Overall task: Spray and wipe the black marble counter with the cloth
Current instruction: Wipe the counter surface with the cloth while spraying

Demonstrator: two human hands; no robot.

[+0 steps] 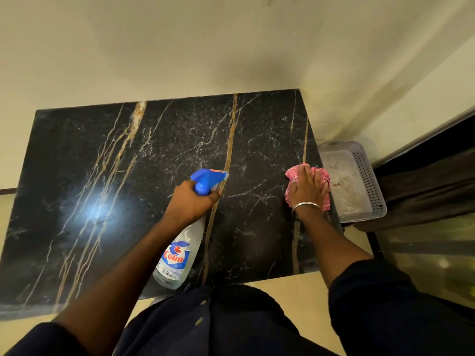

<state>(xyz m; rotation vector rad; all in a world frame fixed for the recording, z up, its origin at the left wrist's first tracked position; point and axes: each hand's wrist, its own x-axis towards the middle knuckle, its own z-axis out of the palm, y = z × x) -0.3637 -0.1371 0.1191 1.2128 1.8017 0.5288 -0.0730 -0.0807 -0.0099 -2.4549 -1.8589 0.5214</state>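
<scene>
Our left hand point(191, 201) grips the Colin spray bottle point(180, 242), nozzle toward twelve o'clock; our right hand point(308, 187) presses the pink cloth point(321, 176) flat at three o'clock on the black marble counter point(102, 176); we mist lightly, then wipe in overlapping strokes.

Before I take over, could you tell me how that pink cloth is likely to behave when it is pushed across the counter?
The pink cloth looks soft and floppy: it is bunched into folds under the right hand, so it will probably crumple rather than stay flat. It seems thin and light. On the glossy black marble counter it should slide easily, especially where sprayed.
</scene>
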